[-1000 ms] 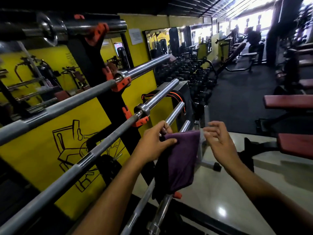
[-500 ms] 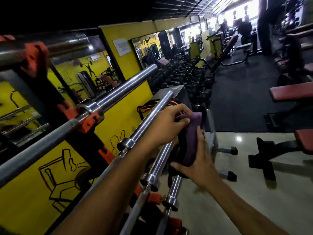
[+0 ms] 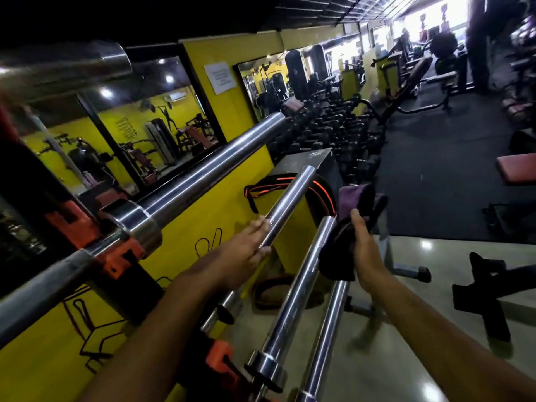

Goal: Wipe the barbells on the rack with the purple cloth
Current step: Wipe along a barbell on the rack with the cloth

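Several chrome barbells lie on a black rack with orange hooks (image 3: 116,256) along the yellow wall. My left hand (image 3: 249,245) grips the sleeve of the second barbell (image 3: 290,198) from below. My right hand (image 3: 362,245) holds the purple cloth (image 3: 353,204) bunched against the end of the third barbell (image 3: 295,297). A fourth barbell (image 3: 327,332) lies just right of it, below the cloth. The thick top barbell sleeve (image 3: 203,172) runs above my left arm.
A black box with a black-and-orange belt (image 3: 316,181) stands at the barbell ends. Dumbbell racks (image 3: 333,123) line the wall beyond. Red-padded benches (image 3: 516,169) and a black bench foot (image 3: 490,294) stand to the right on the pale floor.
My left hand has let go of the cloth and taken hold of the second barbell's sleeve. My right hand now holds the cloth alone at the third barbell's end. The view has moved closer.
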Available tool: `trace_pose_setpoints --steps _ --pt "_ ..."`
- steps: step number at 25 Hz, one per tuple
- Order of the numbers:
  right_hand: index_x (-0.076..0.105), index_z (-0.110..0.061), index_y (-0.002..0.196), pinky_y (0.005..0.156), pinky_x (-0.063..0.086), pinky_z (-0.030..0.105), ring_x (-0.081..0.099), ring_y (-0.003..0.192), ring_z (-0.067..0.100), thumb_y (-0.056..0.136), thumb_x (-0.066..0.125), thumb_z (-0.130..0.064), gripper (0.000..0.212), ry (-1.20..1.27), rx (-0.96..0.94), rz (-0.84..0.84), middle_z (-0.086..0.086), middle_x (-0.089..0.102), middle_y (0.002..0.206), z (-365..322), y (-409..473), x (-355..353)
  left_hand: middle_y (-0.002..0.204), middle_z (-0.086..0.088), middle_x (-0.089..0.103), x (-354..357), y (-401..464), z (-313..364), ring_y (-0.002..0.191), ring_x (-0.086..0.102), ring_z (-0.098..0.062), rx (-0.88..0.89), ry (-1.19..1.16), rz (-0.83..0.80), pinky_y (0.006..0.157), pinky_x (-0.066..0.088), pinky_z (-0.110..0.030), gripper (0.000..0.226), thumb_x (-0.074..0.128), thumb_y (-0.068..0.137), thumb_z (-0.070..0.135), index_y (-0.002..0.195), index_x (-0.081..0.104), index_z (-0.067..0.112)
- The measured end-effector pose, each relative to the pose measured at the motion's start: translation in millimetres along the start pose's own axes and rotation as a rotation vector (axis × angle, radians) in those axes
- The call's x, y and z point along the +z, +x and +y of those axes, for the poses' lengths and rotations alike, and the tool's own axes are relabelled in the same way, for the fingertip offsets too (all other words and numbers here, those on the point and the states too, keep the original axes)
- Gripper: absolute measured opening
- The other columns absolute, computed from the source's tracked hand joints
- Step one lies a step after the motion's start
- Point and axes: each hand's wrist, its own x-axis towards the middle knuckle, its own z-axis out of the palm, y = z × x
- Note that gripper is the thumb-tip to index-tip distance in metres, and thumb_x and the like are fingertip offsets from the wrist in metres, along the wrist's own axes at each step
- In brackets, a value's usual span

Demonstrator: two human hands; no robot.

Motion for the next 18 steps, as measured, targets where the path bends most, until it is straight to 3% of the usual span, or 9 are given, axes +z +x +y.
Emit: trace_pose_setpoints --steps 3,6,8,11,14,16,18 --pt "0.04 -0.028 0.15 0.113 0.037 0.041 0.052 0.129 0.024 0.085 0.043 -0.08 0.084 -0.308 -0.142 -0.075 0.002 0.055 0.141 -17.3 49.3 28.8 0.166 0.008 -0.012 6.5 2.5 -5.1 0.152 -0.007 -0.006 0.064 -0.008 0.006 0.125 0.012 -0.029 0.068 0.045 0.105 0.016 0.16 0.004 0.022" --pt "0.024 -0.032 0.156 0.119 0.031 0.047 0.042 0.139 0.024 0.08 0.04 -0.083 0.093 -0.522 -0.281 -0.144 0.003 0.039 0.155 -25.4 112.2 64.7 0.164 0.012 -0.014 9.7 5.8 -10.2 0.15 -0.01 -0.002 0.083 -0.036 0.033 0.117 0.003 -0.013 0.072 0.046 0.102 0.006 0.159 0.006 0.024" --pt "0.031 -0.025 0.153 0.121 0.027 0.048 0.034 0.145 0.024 0.09 0.044 -0.068 0.077 -0.624 -0.436 -0.181 0.006 0.036 0.156 -23.5 153.7 78.2 0.163 0.014 -0.016 10.4 5.4 -9.4 0.15 -0.011 0.0 0.098 -0.053 0.035 0.117 0.004 -0.011 0.073 0.046 0.102 0.005 0.159 0.004 0.026" --pt "0.059 -0.015 0.133 0.113 0.035 0.046 0.047 0.132 0.029 0.097 0.052 -0.045 0.047 -0.814 -0.556 -0.18 0.011 0.055 0.135 -42.5 194.9 84.2 0.162 0.014 -0.016 8.4 4.7 -5.3 0.149 -0.013 0.0 0.099 -0.091 0.033 0.119 0.0 -0.013 0.072 0.046 0.104 0.009 0.158 0.002 0.025" --pt "0.066 -0.018 0.122 0.114 0.033 0.047 0.049 0.126 0.025 0.09 0.047 -0.055 0.052 -0.953 -0.714 -0.282 0.005 0.062 0.125 -39.9 182.0 83.7 0.162 0.018 -0.017 6.5 4.2 -5.0 0.147 -0.015 0.006 0.104 -0.145 0.014 0.119 -0.001 -0.013 0.071 0.046 0.104 0.013 0.158 0.001 0.029" --pt "0.061 -0.014 0.13 0.119 0.026 0.044 0.048 0.13 0.021 0.094 0.051 -0.048 0.05 -0.919 -0.933 -0.414 0.002 0.061 0.13 -13.6 167.1 72.7 0.16 0.021 -0.018 5.1 3.0 -4.9 0.144 -0.017 0.01 0.103 -0.165 0.009 0.112 -0.005 -0.004 0.07 0.044 0.105 0.014 0.158 0.001 0.03" --pt "0.058 -0.008 0.134 0.119 0.028 0.047 0.05 0.131 0.022 0.097 0.053 -0.042 0.05 -0.893 -1.063 -0.474 0.004 0.06 0.133 -9.5 174.2 60.1 0.159 0.022 -0.018 2.8 1.4 -3.2 0.144 -0.017 0.011 0.099 -0.175 -0.006 0.108 -0.007 0.0 0.07 0.044 0.105 0.015 0.158 0.001 0.031"
